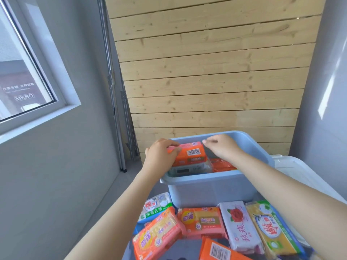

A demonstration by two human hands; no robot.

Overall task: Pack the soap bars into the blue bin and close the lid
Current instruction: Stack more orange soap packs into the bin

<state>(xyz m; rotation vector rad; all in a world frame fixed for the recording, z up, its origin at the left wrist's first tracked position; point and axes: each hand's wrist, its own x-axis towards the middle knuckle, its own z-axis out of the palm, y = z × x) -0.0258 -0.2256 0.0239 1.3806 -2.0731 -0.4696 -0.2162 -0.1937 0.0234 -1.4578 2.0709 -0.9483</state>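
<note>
Both arms outstretched; left hand (159,152) gripping orange soap bar (189,153) over blue bin (212,186).

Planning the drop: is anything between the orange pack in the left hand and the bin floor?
Yes. Under the orange soap pack in the left hand, a white pack already lies in the blue bin.

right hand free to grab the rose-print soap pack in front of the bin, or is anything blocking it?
Probably yes. The right hand hovers over the blue bin with nothing in its grip, and the rose-print pack lies uncovered on top, directly under that forearm. It only needs to pull back toward the body.
</note>
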